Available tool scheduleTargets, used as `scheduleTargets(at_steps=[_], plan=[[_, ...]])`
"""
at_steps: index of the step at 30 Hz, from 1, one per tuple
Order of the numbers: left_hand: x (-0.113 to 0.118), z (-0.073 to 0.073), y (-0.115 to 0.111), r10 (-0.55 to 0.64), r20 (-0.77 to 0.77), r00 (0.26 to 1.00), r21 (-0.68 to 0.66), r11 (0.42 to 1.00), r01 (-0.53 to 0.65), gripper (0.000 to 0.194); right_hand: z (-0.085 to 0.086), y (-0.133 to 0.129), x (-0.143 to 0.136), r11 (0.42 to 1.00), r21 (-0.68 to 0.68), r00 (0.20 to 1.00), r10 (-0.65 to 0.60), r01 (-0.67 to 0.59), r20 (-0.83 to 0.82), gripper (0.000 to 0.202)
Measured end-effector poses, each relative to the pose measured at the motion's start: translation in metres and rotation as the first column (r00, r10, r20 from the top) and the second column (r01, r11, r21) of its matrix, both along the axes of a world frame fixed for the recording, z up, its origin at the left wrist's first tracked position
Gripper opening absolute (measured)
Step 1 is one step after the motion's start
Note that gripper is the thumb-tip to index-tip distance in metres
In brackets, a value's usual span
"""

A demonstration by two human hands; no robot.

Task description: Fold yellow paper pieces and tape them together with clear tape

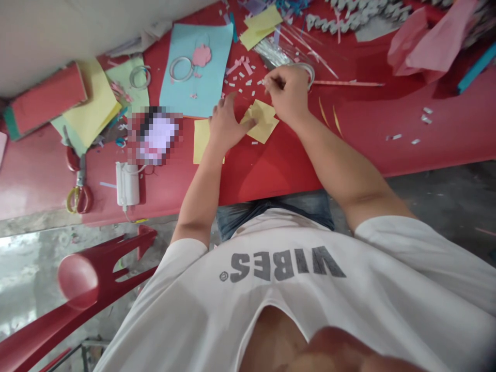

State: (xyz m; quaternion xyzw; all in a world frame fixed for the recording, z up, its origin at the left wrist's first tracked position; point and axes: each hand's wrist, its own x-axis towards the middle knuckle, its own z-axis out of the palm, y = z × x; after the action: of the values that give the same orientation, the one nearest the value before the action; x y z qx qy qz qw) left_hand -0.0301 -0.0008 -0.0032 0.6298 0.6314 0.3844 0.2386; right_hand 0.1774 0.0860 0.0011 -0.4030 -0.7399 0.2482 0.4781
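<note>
A folded yellow paper piece (260, 129) with several layers lies on the red table between my hands. My left hand (227, 126) rests beside it with fingers apart, its thumb reaching over the paper's left edge. Under the left wrist is a flat yellow paper square (200, 142). My right hand (290, 95) is raised to the upper right of the folded paper, its fingertips pinched together; whatever they hold is too small to tell. Partly hidden behind that hand is a roll of tape (310, 72).
A blue sheet (172, 98) carries another tape roll (181, 69) and a pink paper flower (202, 55). Scissors (80, 178), a white power bank (127, 183) and a blurred-out phone (158, 135) lie left. A pink striped pencil (349, 83) lies right. A red chair (112, 268) stands below.
</note>
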Motion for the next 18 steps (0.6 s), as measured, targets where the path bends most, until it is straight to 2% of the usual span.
scheduleTargets(at_steps=[2,4,5,7,9,12,14,16,17,18], plan=[[0.012,0.000,-0.006,0.030,-0.136,0.990,-0.033,0.999,-0.035,0.076,-0.005,-0.001,-0.004,1.000,-0.022,1.000,0.014,-0.014,0.021,0.017],[0.022,0.001,-0.009,0.037,-0.192,0.981,-0.072,0.996,-0.052,0.074,-0.009,-0.004,-0.010,1.000,-0.019,0.999,-0.005,0.005,0.045,0.006],[0.025,0.002,-0.009,0.038,-0.200,0.979,-0.092,0.994,-0.058,0.074,-0.010,-0.005,-0.014,0.999,-0.012,0.998,-0.029,0.030,0.059,0.003],[0.028,0.003,-0.009,0.035,-0.189,0.981,-0.123,0.991,-0.059,0.075,-0.014,-0.006,-0.023,0.995,0.003,0.992,-0.095,0.095,0.087,0.018],[0.027,0.003,-0.008,0.019,-0.154,0.988,-0.133,0.990,-0.040,0.074,-0.017,-0.003,-0.032,0.989,0.016,0.983,-0.145,0.145,0.109,0.024],[0.023,0.003,-0.006,0.010,-0.135,0.991,-0.128,0.991,-0.027,0.079,-0.020,0.001,-0.037,0.988,0.028,0.981,-0.152,0.150,0.123,0.024],[0.019,0.002,-0.003,0.052,-0.120,0.991,-0.107,0.992,-0.065,0.087,-0.017,0.003,-0.034,0.991,0.038,0.985,-0.135,0.132,0.104,0.019],[0.015,0.000,0.001,0.084,-0.004,0.996,-0.056,0.995,-0.085,0.089,-0.010,0.001,-0.027,0.992,0.055,0.992,-0.114,0.110,0.059,0.010],[0.014,-0.001,0.003,0.049,0.108,0.993,-0.027,0.999,-0.046,0.087,-0.006,-0.001,-0.022,0.993,0.068,0.994,-0.103,0.101,0.029,0.004],[0.013,-0.001,0.005,-0.003,0.261,0.965,0.003,1.000,0.002,0.082,-0.001,-0.003,-0.018,0.992,0.080,0.995,-0.100,0.100,-0.005,0.009]])
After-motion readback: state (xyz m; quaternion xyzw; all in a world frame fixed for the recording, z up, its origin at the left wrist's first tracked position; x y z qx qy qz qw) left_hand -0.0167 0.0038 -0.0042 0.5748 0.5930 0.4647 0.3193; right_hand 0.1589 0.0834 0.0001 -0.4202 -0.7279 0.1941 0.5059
